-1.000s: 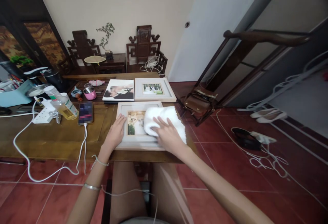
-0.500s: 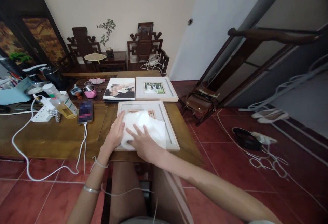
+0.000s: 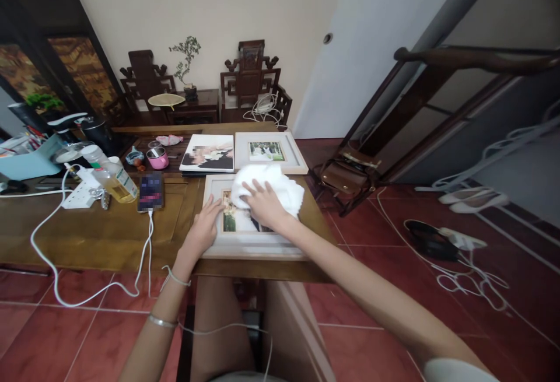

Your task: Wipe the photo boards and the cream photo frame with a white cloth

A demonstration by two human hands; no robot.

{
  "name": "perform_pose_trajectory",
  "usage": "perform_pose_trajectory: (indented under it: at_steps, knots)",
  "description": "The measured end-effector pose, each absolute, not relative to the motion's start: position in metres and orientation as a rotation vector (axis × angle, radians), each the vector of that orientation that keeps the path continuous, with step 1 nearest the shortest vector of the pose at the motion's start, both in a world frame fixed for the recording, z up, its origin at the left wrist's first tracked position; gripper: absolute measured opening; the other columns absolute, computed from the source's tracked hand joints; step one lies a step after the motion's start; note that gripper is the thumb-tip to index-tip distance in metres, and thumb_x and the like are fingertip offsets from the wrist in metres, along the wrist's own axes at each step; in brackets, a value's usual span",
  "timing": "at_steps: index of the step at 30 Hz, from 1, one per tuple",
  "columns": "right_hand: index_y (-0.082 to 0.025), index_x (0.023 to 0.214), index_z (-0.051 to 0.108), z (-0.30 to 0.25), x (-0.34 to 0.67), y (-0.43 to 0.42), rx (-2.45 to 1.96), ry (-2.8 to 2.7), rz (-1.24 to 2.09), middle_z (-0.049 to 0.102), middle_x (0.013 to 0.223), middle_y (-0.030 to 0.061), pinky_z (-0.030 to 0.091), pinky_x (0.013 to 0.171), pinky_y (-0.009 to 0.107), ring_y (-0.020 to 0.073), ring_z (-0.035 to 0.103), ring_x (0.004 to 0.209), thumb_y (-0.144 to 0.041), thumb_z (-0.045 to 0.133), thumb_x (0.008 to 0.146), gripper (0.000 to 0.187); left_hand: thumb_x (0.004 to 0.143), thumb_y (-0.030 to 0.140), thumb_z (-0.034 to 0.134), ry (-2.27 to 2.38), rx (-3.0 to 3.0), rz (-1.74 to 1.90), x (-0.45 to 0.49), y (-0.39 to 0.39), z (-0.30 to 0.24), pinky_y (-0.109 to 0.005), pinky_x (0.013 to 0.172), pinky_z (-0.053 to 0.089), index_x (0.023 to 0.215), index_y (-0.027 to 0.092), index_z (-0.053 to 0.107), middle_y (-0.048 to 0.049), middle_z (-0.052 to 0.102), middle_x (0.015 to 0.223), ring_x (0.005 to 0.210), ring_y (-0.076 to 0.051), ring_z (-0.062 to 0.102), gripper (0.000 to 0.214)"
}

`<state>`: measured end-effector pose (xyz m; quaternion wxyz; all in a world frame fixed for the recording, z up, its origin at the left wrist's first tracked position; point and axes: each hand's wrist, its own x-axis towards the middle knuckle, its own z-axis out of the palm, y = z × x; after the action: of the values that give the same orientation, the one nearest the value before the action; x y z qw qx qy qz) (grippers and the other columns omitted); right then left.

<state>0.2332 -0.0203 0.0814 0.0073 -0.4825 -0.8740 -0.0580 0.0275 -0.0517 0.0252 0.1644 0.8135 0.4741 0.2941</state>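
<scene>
A light wooden picture frame with a white mat lies flat near the table's front edge. My right hand presses a bunched white cloth onto the frame's upper right part, fingers apart on top and the cloth held beneath the palm. The cloth and hand hide much of the framed photo. At the frame's left side rests my left hand, open, its fingertips on the frame's left border.
Behind are a second picture frame and a photo book. Leftward on the wooden table lie a phone with a cable, a bottle of yellow liquid, a white power strip and a pink cup.
My right hand has slid the cloth up and to the right over the frame, uncovering the photo's left part. My left hand stays at the left border, its fingers now further onto it.
</scene>
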Motion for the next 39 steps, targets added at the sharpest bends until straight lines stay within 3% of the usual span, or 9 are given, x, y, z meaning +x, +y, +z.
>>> perform_pose_trajectory:
  at_steps: [4, 8, 16, 23, 30, 34, 39]
  knots:
    - [-0.021, 0.125, 0.057, 0.086, 0.194, 0.011, -1.257, -2.787, -0.158, 0.033, 0.15, 0.0067, 0.023, 0.107, 0.049, 0.0297, 0.025, 0.137, -0.016, 0.048, 0.085, 0.042, 0.07, -0.008, 0.034, 1.375, 2.345, 0.775, 0.03, -0.053, 0.034, -0.052, 0.109, 0.032, 0.111, 0.02, 0.059, -0.0086, 0.052, 0.135, 0.138, -0.023, 0.031, 0.056]
    - [-0.022, 0.123, 0.059, 0.086, 0.189, 0.016, -1.274, -2.816, -0.087, 0.046, 0.142, 0.0071, 0.025, 0.107, 0.043, 0.0245, 0.032, 0.135, -0.013, 0.048, 0.083, 0.042, 0.07, -0.007, 0.034, 1.367, 2.344, 0.796, 0.032, -0.054, 0.039, -0.049, 0.108, 0.035, 0.104, 0.021, 0.061, -0.0081, 0.053, 0.133, 0.135, -0.022, 0.037, 0.051]
    - [-0.021, 0.114, 0.067, 0.096, 0.297, 0.01, -1.683, -2.705, -0.101, 0.055, 0.132, 0.0158, 0.036, 0.099, 0.045, 0.0294, 0.059, 0.111, -0.006, 0.045, 0.079, 0.044, 0.07, -0.008, 0.034, 1.4, 2.319, 0.811, 0.03, -0.052, 0.032, -0.051, 0.11, 0.032, 0.102, 0.019, 0.061, -0.0084, 0.047, 0.141, 0.14, -0.022, 0.029, 0.05]
    - [-0.014, 0.112, 0.068, 0.1, 0.314, -0.06, -1.537, -2.792, 0.038, 0.052, 0.135, 0.0151, 0.03, 0.105, 0.052, 0.0308, 0.033, 0.135, 0.003, 0.042, 0.067, 0.054, 0.071, -0.007, 0.033, 1.398, 2.334, 0.808, 0.029, -0.049, 0.03, -0.051, 0.111, 0.032, 0.102, 0.019, 0.06, -0.0104, 0.046, 0.141, 0.138, -0.021, 0.031, 0.049]
    - [-0.024, 0.107, 0.07, 0.105, 0.315, -0.158, -1.47, -2.745, 0.351, 0.046, 0.142, 0.0044, 0.031, 0.108, 0.05, 0.0267, 0.03, 0.137, 0.003, 0.041, 0.058, 0.063, 0.075, -0.004, 0.035, 1.534, 2.364, 0.708, 0.032, -0.049, 0.029, -0.049, 0.111, 0.031, 0.131, 0.015, 0.045, -0.0151, 0.039, 0.146, 0.138, -0.023, 0.031, 0.06]
    - [-0.021, 0.11, 0.068, 0.09, 0.308, -0.142, -1.478, -2.703, 0.223, 0.044, 0.143, 0.0063, 0.024, 0.11, 0.053, 0.0281, 0.029, 0.137, 0.0, 0.043, 0.061, 0.059, 0.077, -0.003, 0.035, 1.591, 2.394, 0.552, 0.034, -0.05, 0.033, -0.048, 0.11, 0.033, 0.135, 0.015, 0.043, -0.0134, 0.036, 0.148, 0.139, -0.024, 0.03, 0.061]
    - [-0.017, 0.118, 0.063, 0.077, 0.293, -0.054, -1.589, -2.596, -0.065, 0.041, 0.145, 0.0102, 0.021, 0.108, 0.056, 0.0306, 0.027, 0.137, -0.007, 0.047, 0.072, 0.05, 0.079, -0.002, 0.033, 1.648, 2.385, 0.407, 0.034, -0.05, 0.038, -0.046, 0.109, 0.034, 0.14, 0.014, 0.037, -0.0123, 0.031, 0.151, 0.14, -0.022, 0.027, 0.063]
